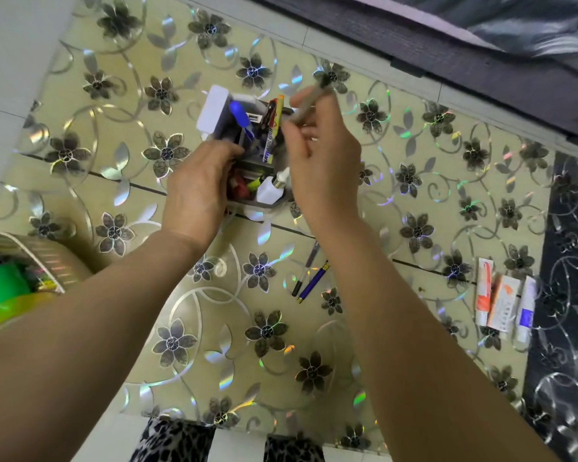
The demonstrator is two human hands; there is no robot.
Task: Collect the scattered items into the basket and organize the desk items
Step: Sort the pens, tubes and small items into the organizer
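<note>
While the basket [247, 155] is gripped at its near side by the left hand [197, 191], a pen [309, 103] pinched in the right hand [321, 168] just above it is judged ready for lowering in.

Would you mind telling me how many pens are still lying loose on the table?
2: a grey-and-black pen and a dark blue pen, side by side just left of the right forearm. The arms may hide others.

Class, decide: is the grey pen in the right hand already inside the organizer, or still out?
Still out: the right hand pinches the grey pen above the organizer.
</note>
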